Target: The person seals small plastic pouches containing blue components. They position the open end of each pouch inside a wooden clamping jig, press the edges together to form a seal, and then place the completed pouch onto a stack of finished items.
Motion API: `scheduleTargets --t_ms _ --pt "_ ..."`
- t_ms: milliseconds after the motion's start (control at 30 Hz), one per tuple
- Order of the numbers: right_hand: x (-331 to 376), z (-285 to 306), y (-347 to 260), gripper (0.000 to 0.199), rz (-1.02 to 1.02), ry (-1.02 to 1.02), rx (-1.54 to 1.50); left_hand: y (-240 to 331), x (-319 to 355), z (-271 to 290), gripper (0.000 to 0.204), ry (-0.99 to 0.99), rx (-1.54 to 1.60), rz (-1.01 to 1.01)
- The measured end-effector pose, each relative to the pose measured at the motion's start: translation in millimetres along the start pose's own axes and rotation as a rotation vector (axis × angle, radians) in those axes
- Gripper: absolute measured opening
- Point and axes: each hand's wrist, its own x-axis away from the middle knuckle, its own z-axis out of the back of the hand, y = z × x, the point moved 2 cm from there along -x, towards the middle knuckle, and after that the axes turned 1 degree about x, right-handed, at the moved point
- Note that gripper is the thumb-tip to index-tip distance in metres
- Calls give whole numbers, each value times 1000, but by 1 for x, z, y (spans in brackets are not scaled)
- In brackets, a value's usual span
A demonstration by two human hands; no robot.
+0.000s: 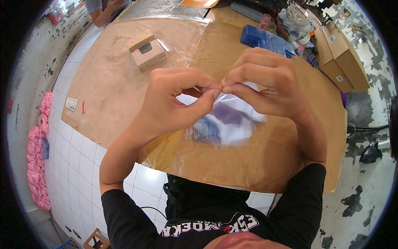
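Note:
My left hand (176, 99) and my right hand (269, 81) meet above the table, thumb and forefinger of each pinched together, fingertips almost touching. From the pinch hangs a clear plastic bag (232, 118) with white, purple and dark blue colours in it. Motion smears the bag, so its contents cannot be made out. Both hands grip its upper edge, and part of that edge is hidden behind the fingers.
A brown-covered table (265, 166) spreads beneath my hands. On it are a wooden block fixture (149, 52) at the far left and a stack of blue packets (265, 38) at the far right. Cardboard boxes (338, 58) stand at the right. Another person's arm (103, 14) shows beyond.

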Motion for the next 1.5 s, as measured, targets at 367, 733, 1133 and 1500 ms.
scheduleTargets --t_ms 367,733,1133,1500 --pt "0 -4 -1 14 84 24 108 -8 0 -7 2 82 83 70" --pt "0 -13 8 10 279 143 199 -29 -2 -4 10 6 452 333" --pt "12 11 62 13 3 134 -575 -65 -18 31 13 211 645 561" --pt "25 4 60 10 -129 331 -521 -55 -18 9 26 200 778 657"
